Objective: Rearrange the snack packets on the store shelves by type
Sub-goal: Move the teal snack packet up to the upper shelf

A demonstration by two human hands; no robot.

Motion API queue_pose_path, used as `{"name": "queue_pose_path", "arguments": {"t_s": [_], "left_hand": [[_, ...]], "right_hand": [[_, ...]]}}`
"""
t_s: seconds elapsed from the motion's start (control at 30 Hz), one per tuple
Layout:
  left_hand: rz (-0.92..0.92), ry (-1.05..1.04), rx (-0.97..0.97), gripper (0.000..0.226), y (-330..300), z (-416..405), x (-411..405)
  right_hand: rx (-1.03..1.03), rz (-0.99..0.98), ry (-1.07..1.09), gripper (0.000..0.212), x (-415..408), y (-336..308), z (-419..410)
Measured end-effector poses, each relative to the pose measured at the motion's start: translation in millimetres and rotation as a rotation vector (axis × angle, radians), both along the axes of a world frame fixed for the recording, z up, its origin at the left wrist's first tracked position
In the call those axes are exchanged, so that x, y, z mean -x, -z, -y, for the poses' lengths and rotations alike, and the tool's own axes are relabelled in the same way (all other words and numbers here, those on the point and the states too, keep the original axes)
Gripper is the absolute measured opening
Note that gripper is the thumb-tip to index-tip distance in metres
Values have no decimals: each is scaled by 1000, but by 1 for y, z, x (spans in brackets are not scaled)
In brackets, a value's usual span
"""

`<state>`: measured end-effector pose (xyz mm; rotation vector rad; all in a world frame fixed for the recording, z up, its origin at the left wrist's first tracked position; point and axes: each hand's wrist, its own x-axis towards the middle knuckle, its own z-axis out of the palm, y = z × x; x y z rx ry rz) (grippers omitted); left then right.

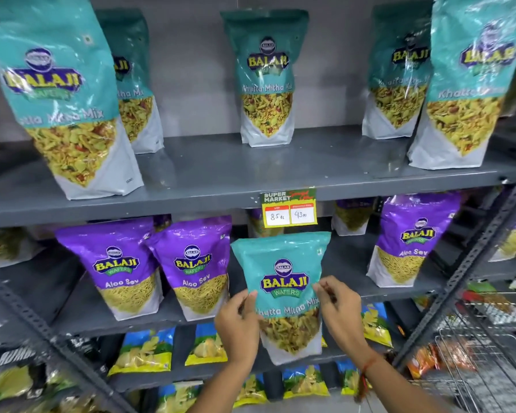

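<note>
teal Khatta Mitha Mix packet [283,281] (white base), gripped by both hands

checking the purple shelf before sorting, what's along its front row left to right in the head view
Aloo Sev packet → second Aloo Sev packet → teal Khatta Mitha Mix packet, held by the left hand and right hand → third Aloo Sev packet.
</note>
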<state>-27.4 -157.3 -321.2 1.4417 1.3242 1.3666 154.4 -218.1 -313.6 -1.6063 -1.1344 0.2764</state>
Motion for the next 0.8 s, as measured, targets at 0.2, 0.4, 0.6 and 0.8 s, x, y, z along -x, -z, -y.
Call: {"name": "queue_pose_path", "arguments": {"t_s": [0.2, 0.4, 0.6, 0.8], "left_hand": [[125, 34, -240, 8, -86, 33, 28], [209, 46, -479, 26, -207, -5, 29], [251, 19, -568, 28, -294, -64, 14], [175, -74, -569, 7, -314, -122, -1]], "right_hand": [[-257, 123, 7, 20, 20, -82, 35], [-577, 151, 36, 14, 26, -204, 6], [-680, 199, 52, 17, 15, -287, -55], [-621, 217, 23, 21, -5, -303, -116]]}}
